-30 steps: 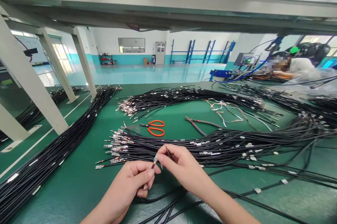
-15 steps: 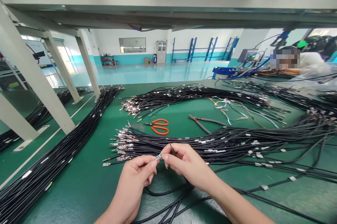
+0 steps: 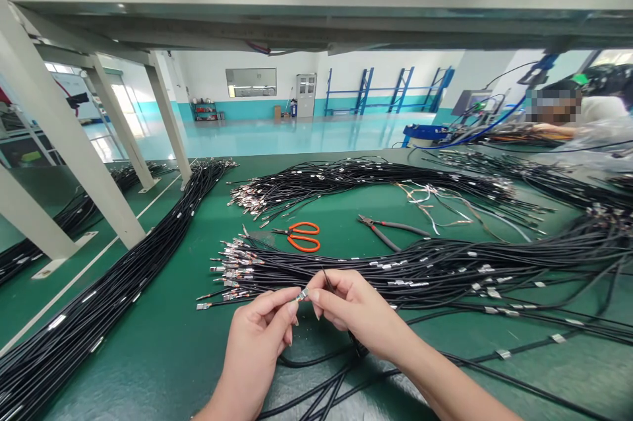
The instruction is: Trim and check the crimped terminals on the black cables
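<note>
A small silvery connector is pinched between the thumb and forefinger of my left hand. My right hand meets it from the other side, its fingertips closed at the connector's right end. A thin dark strand sticks up from between my right fingers, and black cable runs below that hand. Just beyond both hands lies a bundle of black cables, with metal connectors on its left ends. Fingers hide where the cable joins the connector.
Orange-handled scissors and grey-handled cutting pliers lie behind the near bundle. Another cable bundle sits farther back, and a long one runs along the left beside white frame legs. A person is at the far right.
The view has shifted slightly, so most things on the table appear a little farther right. Both hands stay together at the connector, which shows a bit more between the fingertips.
</note>
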`<control>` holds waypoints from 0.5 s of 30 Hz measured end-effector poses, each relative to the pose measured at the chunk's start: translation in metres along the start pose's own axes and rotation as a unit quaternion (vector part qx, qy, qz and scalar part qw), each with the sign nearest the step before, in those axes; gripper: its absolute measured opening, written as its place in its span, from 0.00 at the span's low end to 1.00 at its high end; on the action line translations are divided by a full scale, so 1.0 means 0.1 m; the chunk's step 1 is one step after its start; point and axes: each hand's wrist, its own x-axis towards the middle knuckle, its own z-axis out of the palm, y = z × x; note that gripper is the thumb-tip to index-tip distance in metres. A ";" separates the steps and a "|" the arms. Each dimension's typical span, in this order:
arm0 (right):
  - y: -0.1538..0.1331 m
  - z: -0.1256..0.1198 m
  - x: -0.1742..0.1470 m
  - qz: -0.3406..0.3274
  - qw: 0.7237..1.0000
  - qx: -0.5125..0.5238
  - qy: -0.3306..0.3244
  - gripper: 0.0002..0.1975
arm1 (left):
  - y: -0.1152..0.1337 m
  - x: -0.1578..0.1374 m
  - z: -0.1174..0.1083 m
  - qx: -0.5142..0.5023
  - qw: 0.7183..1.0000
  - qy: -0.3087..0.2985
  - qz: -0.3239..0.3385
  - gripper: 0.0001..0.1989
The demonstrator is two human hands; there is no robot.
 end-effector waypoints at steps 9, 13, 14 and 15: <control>-0.01 0.01 -0.01 -0.014 1.000 -0.018 0.010 0.09 | 0.00 0.02 -0.01 -0.004 1.000 0.010 -0.004 0.12; -0.04 0.02 -0.01 -0.069 0.991 -0.108 0.046 0.08 | 0.03 0.01 -0.03 -0.030 0.999 -0.025 -0.022 0.11; -0.05 0.02 -0.01 -0.085 0.986 -0.130 0.056 0.08 | 0.04 0.01 -0.03 -0.042 0.998 -0.033 -0.027 0.10; -0.06 0.03 -0.01 -0.098 0.982 -0.147 0.064 0.09 | 0.06 0.01 -0.04 -0.060 0.997 -0.044 -0.034 0.10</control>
